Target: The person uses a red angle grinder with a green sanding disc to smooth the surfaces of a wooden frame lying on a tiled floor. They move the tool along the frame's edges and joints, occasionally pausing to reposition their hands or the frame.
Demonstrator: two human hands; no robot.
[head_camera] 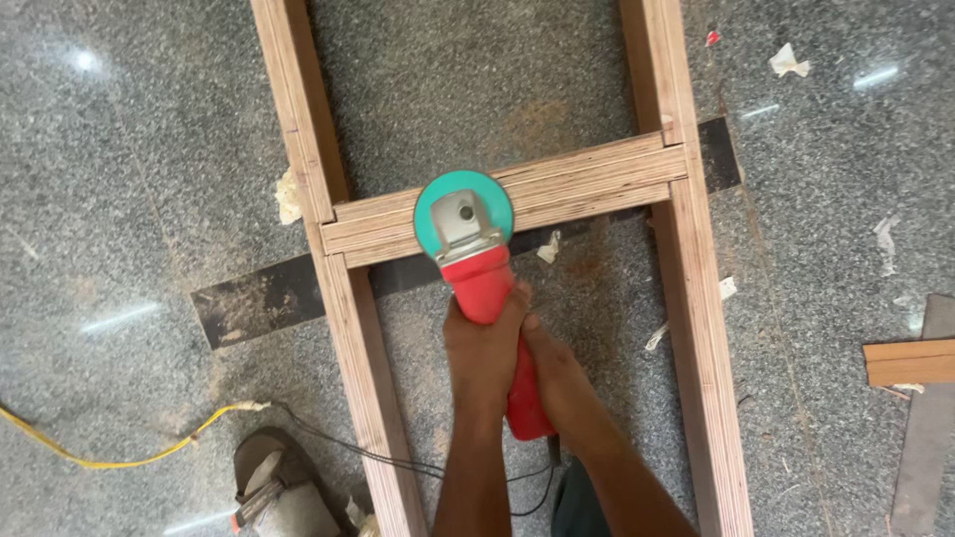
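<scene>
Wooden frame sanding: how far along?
Done: the wooden frame is already joined, its crossbar seated between both rails. In hand: left hand and right hand both grip the red sander, whose green disc sits on the crossbar's left part. Left: can't tell sanded wood from unsanded; the rails show no clear difference.

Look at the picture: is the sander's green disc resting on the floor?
No, the green disc sits on the wooden crossbar, gripped by both hands.
</scene>
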